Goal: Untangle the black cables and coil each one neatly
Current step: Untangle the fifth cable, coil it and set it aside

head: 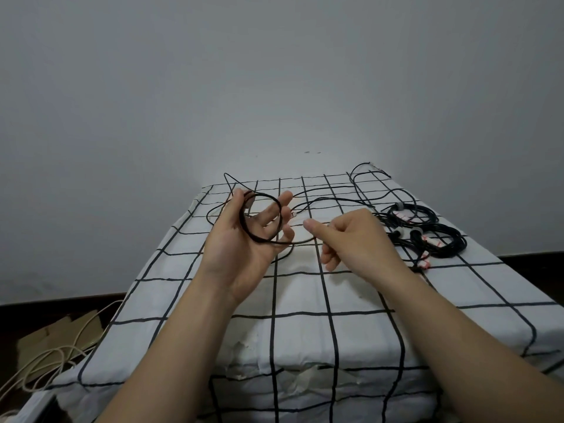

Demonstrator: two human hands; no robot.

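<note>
My left hand palm up, thumb pinning cable loops, right hand pinching its loose run, red-white tags on bundles unreadable

Your one head cam, wide-angle, looks fwd & down, close over your left hand and right hand, checked cloth below, wall beyond.
</note>
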